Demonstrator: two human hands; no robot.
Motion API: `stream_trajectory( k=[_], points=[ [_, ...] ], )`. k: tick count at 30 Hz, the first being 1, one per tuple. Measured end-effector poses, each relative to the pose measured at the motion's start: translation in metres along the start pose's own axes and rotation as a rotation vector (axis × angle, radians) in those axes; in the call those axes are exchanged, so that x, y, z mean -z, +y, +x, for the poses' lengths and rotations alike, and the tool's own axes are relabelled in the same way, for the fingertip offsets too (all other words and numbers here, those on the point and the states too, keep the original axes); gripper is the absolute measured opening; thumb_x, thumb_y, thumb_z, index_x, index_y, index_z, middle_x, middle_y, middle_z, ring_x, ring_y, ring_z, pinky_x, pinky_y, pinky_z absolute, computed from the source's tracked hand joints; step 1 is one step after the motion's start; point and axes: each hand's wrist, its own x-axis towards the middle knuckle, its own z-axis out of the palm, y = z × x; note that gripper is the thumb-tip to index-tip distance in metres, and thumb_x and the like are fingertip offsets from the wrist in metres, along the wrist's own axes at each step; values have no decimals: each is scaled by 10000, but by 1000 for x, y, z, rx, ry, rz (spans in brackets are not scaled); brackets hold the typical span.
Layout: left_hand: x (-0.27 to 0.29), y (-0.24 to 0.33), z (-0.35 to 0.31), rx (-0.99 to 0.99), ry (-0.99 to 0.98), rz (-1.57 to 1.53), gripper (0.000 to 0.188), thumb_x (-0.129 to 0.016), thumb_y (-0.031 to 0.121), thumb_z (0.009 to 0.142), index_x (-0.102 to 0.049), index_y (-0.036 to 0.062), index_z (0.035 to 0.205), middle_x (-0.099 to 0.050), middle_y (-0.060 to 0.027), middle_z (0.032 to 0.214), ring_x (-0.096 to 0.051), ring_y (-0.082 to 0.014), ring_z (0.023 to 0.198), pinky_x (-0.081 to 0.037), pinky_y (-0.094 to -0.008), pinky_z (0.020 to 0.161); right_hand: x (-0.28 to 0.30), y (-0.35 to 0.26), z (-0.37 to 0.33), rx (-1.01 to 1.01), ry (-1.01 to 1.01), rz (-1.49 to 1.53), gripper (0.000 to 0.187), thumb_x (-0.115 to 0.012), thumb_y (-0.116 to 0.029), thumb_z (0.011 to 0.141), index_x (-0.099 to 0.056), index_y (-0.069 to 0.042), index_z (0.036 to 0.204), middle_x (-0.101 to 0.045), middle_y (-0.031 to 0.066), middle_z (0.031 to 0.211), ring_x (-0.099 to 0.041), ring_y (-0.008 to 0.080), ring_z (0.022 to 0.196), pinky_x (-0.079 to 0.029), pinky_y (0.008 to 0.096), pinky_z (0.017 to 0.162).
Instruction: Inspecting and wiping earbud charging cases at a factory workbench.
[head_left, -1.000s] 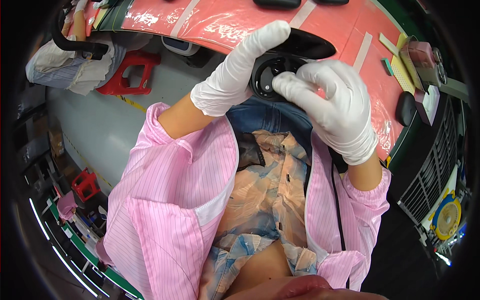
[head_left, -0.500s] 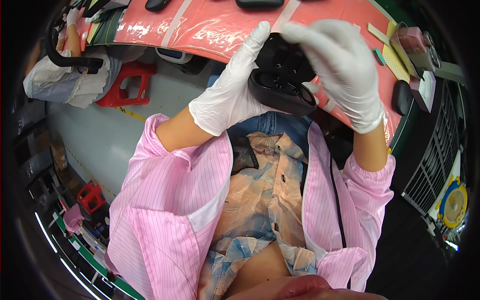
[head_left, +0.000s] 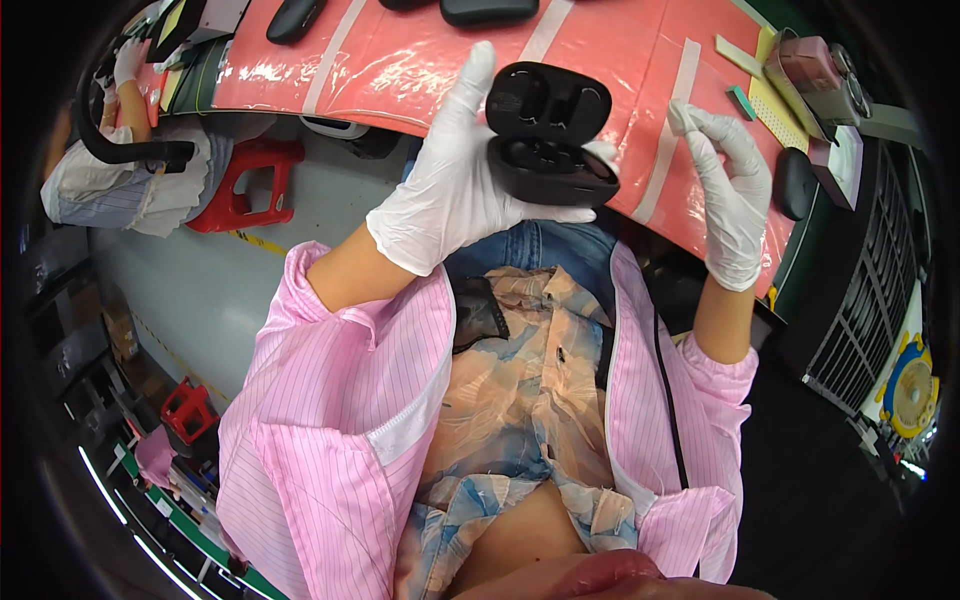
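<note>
An earbud case (head_left: 585,182), black and glossy inside, lies in my white-gloved left hand (head_left: 440,200). Its lid is up, with moulded hollows showing, and the base tilts toward me. The thumb runs up along the left side while the other fingers support the case from beneath. To the right, apart from the case, my gloved right hand (head_left: 735,205) is raised above the red mat (head_left: 640,110). Its thumb and fingertips are pinched together; whatever they may hold is too small or hidden to make out.
Closed black cases (head_left: 488,10) lie along the far side of the mat, another (head_left: 795,184) at the right. A green block (head_left: 741,103) and a tape dispenser (head_left: 815,72) stand right. At left are a red stool (head_left: 245,185) and a co-worker's gloved hand (head_left: 128,62).
My right hand has moved away from the case to the right and its fingers have come together. The open case has shifted slightly left and its inside shows more.
</note>
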Motion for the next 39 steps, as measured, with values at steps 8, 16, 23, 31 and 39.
stream_trajectory(
  k=[8, 16, 23, 31, 39],
  points=[
    [-6, -27, 16, -128, 330, -146, 323, -554, 191, 955, -546, -54, 1166, -611, -183, 1170, -630, -277, 1072, -562, -446, 905, -45, -21, -11, -156, 300, 239, 190, -545, -21, 943, -654, 28, 1091, -671, 93, 1101, -616, 151, 992, -468, 279, 910],
    [4, -31, 9, -9, 205, -234, 348, -537, 234, 968, -552, -51, 1167, -647, -182, 1090, -680, -288, 923, -601, -359, 786, -55, -25, -21, 265, 278, -273, 342, -629, 86, 774, -725, -70, 1064, -566, 48, 857, -539, 136, 717, -451, 269, 626],
    [7, -32, 13, 60, 192, -240, 350, -549, 250, 965, -562, -34, 1169, -657, -185, 1064, -689, -319, 878, -619, -337, 693, -54, -7, -22, 3, 218, 241, 279, -583, 80, 858, -691, -9, 1099, -628, 64, 985, -574, 115, 825, -454, 244, 777],
    [3, -31, 12, 45, 224, -203, 312, -582, 265, 949, -582, -1, 1112, -667, -149, 1014, -689, -260, 850, -604, -329, 698, -53, -38, -34, 480, 48, -208, 355, -653, 71, 685, -727, -77, 999, -628, 9, 824, -573, 170, 728, -449, 288, 663],
    [-19, -42, 12, 30, 450, -51, 289, -602, 309, 928, -609, 71, 1093, -659, -80, 1000, -642, -171, 856, -541, -278, 723, -56, -39, -38, 511, 93, -350, 418, -665, 71, 616, -735, -110, 986, -558, 26, 737, -526, 190, 606, -401, 310, 516]
  ],
)
